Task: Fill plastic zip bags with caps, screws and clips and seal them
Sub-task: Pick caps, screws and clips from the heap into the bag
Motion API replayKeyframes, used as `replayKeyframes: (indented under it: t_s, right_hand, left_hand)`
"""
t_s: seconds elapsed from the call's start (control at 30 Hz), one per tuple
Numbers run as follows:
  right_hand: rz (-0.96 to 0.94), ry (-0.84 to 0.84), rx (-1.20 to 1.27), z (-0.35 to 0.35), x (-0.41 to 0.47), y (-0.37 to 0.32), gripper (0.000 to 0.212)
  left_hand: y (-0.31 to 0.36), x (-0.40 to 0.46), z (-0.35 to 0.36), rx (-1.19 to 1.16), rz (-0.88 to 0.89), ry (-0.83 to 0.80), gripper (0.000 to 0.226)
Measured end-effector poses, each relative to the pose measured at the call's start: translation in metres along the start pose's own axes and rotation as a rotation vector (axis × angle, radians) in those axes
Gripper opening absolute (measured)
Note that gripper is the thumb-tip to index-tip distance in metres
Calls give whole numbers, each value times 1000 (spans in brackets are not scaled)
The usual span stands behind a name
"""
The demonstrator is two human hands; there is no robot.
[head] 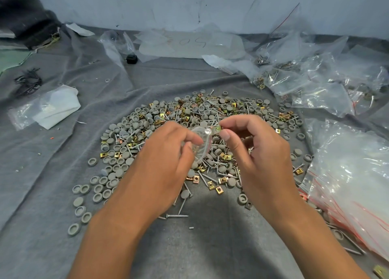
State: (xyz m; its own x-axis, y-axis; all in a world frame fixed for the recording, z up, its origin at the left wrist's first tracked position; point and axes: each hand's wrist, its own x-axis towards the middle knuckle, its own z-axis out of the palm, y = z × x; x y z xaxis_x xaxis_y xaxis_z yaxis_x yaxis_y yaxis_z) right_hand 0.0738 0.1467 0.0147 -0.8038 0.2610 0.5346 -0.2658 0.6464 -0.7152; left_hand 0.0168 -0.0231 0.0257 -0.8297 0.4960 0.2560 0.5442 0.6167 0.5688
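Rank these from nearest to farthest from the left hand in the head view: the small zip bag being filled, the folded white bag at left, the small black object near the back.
1. Small zip bag: in the left hand's grip, over the pile.
2. Folded white bag: on the cloth, off to the left.
3. Small black object: far back, left of centre.

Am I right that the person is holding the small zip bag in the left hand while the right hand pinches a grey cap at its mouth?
Not quite: in the head view the right hand pinches a brass clip, not a grey cap. The left hand does hold the small zip bag.
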Motion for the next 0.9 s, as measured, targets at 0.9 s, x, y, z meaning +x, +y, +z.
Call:
replayKeyframes:
  t_s: [0.9]
  right_hand:
    - [173, -153, 191, -5, 7, 10, 40]
  left_hand:
    - [5, 8, -30, -1165, -9, 444, 26]
